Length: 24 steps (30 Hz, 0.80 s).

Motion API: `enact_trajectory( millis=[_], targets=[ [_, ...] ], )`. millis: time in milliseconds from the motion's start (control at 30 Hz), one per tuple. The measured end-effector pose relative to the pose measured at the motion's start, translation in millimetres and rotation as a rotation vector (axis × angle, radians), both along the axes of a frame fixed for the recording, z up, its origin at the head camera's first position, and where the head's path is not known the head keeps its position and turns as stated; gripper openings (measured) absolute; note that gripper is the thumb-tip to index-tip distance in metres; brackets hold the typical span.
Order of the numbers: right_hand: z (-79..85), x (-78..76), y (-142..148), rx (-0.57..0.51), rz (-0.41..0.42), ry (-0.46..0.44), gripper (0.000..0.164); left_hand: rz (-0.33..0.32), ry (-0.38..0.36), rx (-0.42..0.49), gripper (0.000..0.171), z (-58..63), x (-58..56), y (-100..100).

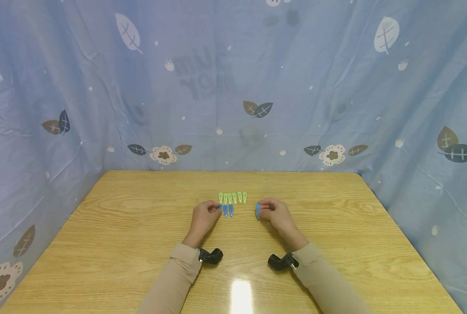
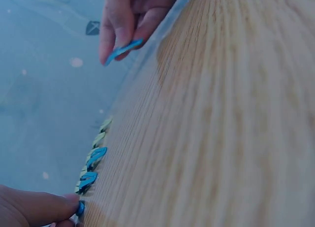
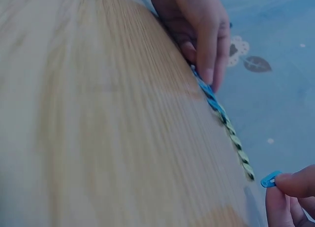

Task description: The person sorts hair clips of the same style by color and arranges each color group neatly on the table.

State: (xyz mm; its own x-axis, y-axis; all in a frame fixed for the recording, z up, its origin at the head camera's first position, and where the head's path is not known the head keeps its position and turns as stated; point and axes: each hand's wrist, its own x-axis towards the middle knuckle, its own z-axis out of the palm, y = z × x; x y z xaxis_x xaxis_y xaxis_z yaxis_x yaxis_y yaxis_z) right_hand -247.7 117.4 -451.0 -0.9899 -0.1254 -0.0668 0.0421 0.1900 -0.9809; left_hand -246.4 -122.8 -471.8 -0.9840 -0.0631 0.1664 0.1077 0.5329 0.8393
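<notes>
Snap hair clips lie on the wooden table in two rows: several yellow-green hair clips point(image 1: 230, 198) behind, and blue hair clips point(image 1: 231, 210) in front. At the left end of the front row, my left hand point(image 1: 205, 216) pinches a blue hair clip point(image 2: 80, 208) between thumb and fingers, partly hiding it. Farther right, my right hand point(image 1: 277, 214) holds another blue hair clip point(image 3: 270, 179) between thumb and fingertips, raised off the table in the left wrist view. Two blue clips beside the left hand are fully visible.
The wooden table point(image 1: 139, 261) extends around both hands. A blue leaf-patterned curtain point(image 1: 225, 87) hangs behind it and along both sides. Each wrist wears a black camera mount point(image 1: 210, 256). Light glares off the table's front middle.
</notes>
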Motion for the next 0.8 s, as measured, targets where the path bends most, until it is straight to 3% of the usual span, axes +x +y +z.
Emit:
enact_trajectory(
  millis=[133, 367, 800],
  targets=[
    [2.4, -0.3, -15, 0.011, 0.006, 0.009, 0.033, 0.001, 0.000, 0.000, 0.015, 0.6, 0.5, 0],
    [-15.8, -12.8, -40, 0.026, -0.011, 0.048, 0.031, 0.002, -0.002, -0.002, 0.015, 1.0, 0.7, -1],
    [-13.1, -19.5, -66, 0.184, -0.026, 0.118, 0.028, 0.002, 0.001, 0.004, 0.015, -0.6, -1.7, 0]
  ],
)
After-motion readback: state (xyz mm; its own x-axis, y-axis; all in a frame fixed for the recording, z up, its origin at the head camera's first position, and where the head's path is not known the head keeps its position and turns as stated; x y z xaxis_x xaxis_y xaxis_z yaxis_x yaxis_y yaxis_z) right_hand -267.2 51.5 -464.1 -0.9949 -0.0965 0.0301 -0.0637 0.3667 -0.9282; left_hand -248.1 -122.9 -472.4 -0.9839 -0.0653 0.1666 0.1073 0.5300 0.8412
